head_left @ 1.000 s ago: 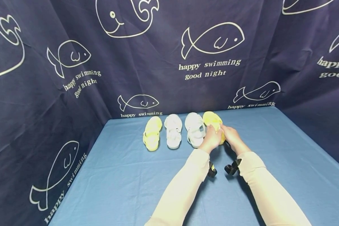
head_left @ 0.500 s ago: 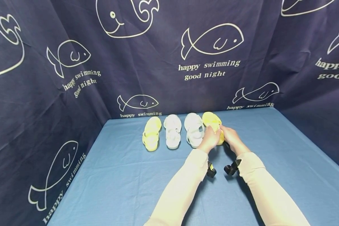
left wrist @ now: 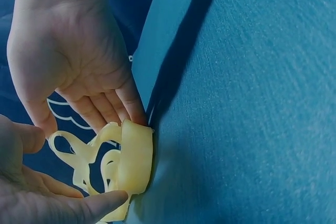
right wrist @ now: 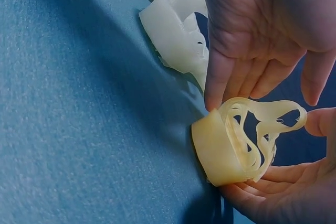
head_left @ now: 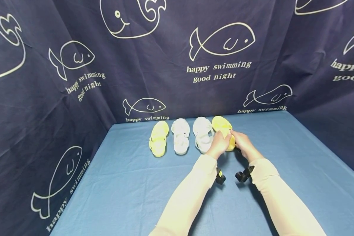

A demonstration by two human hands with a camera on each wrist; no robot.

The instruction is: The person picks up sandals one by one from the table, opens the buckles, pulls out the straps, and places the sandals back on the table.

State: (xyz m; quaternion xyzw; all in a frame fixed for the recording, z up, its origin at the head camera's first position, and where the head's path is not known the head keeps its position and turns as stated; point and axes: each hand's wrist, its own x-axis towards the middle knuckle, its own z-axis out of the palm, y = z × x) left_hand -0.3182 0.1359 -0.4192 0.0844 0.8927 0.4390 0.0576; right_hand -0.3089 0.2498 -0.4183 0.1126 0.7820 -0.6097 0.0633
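In the head view a yellow sandal [head_left: 222, 124] lies at the right end of a row of sandals, its heel end towards me. My left hand [head_left: 219, 144] is at its left side and my right hand [head_left: 243, 144] at its right. In the left wrist view the left hand [left wrist: 47, 198] lays a straight finger along the heel of the sandal [left wrist: 135, 158]. The right wrist view has the right hand [right wrist: 299, 187] with fingers against the sandal's side and its thumb by the strap [right wrist: 291, 116]. Straight fingers of the left hand touch the opposite side.
Left of it stand two white sandals [head_left: 201, 126] [head_left: 181, 147] and another yellow sandal [head_left: 158, 141]. They sit on a blue cloth-covered table [head_left: 129, 190]. A dark blue curtain [head_left: 171, 72] with fish prints rises behind. Small black devices [head_left: 243, 175] sit at both wrists.
My left wrist has shifted very slightly left. The right hand and the sandals look the same.
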